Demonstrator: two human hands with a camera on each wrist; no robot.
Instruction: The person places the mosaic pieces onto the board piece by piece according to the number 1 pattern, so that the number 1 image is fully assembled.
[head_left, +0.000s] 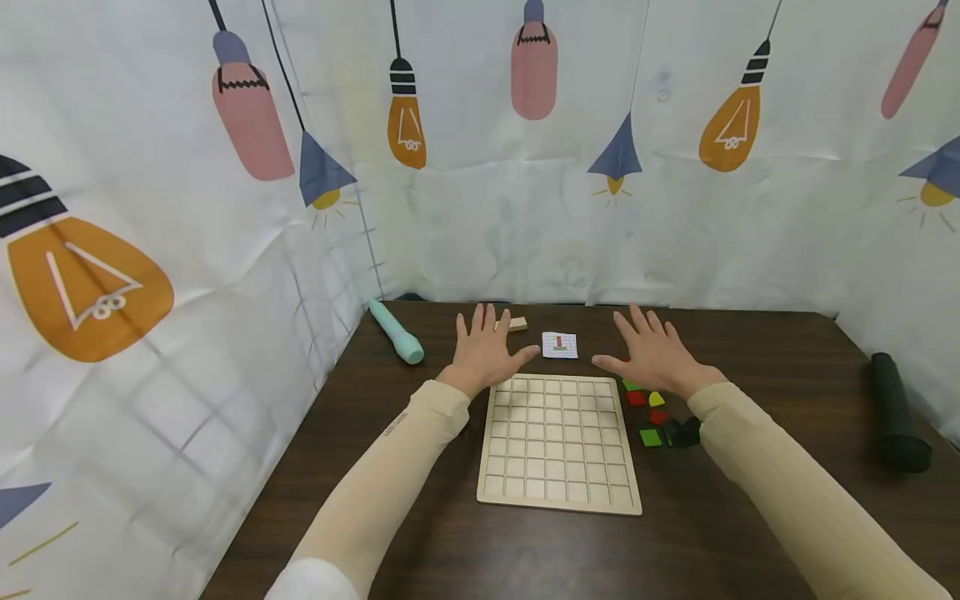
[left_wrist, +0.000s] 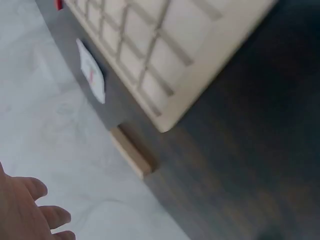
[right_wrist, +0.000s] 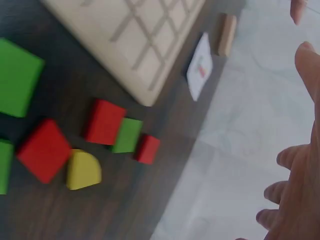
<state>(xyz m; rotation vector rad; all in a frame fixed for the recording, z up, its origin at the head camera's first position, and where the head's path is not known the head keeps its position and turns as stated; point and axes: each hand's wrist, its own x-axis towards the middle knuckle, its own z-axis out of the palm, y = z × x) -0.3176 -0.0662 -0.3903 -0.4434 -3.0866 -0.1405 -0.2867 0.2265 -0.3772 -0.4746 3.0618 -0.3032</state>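
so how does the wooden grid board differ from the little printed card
The wooden grid board is much larger than the printed card. The board is plain pale wood, while the card is white with a red and green shape. Both lie on the dark table.

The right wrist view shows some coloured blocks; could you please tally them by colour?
Red blocks: 3
Green blocks: 3, two of them cut off by the left edge of the picture
Yellow block: 1
Total: 7
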